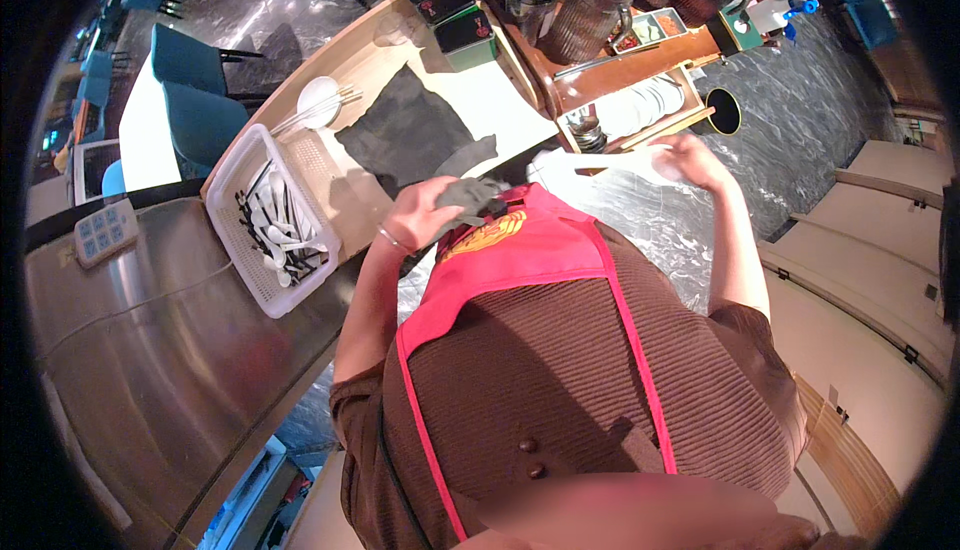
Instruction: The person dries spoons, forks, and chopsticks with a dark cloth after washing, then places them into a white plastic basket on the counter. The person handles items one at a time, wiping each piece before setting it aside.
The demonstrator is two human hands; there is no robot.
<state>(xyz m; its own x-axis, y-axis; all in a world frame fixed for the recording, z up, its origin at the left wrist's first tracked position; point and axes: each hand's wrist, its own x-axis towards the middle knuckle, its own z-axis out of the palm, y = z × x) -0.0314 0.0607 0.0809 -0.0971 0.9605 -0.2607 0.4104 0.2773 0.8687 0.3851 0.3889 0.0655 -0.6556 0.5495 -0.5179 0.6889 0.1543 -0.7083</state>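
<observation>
My left hand (418, 214) is closed around a bunched grey cloth (470, 198) just in front of my red apron (510, 235). To the right, my right hand (698, 164) is closed at one end of a long white thing (610, 162), blurred and too bright to name. That white thing reaches left toward the apron's top edge. Beyond both hands, a dark grey cloth (405, 128) lies spread on the pale counter (520, 120). An open drawer (690, 100) beyond the right hand holds white ware and some dark, shiny pieces.
A white basket (275, 300) of spoons and dark-handled cutlery stands left. Behind it are chopsticks and a small white plate (318, 100). Ribbed pitchers (590, 25) and a condiment tray (650, 30) occupy the far right wooden top. A black bin (722, 112) stands beside the drawer.
</observation>
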